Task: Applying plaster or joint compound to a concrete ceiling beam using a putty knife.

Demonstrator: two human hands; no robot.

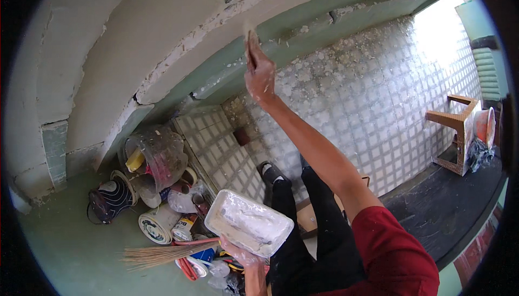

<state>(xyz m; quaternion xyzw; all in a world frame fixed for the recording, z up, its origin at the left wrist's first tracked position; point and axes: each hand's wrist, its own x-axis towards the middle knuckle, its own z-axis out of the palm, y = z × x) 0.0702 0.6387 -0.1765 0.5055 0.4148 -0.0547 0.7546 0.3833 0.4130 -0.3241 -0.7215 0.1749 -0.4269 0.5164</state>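
While the right hand (261, 74) is reaching up to the wall, its fingers are closing around a putty knife (250, 46), and the blade is pressing against the pale plaster band just above the green painted strip (303, 20). The hand and wrist are showing smears of white filler. The right arm, in a red sleeve (392, 252), is extending from the lower right of the view up to the wall.

The left hand (240, 252) is gripping a rectangular white mud pan (248, 223) from underneath, with the fingers wrapping the near lower edge. The pan is tilting slightly and is carrying a coating of white filler inside. It is sitting low in the view, well apart from the putty knife.

Below the pan, the person's legs in black trousers (319, 231) are standing above a tiled floor (373, 112) that is carrying white splatter. A straw broom (162, 255) is lying just beside the pan's lower left. Near it, a clear plastic container (157, 155) is holding a yellow item, and a white paint bucket (157, 224) is lying on its side among other clutter. A dark bag (108, 201) is resting to the left of this pile. At the right edge, a brown plastic stool (457, 133) is lying tipped on its side.
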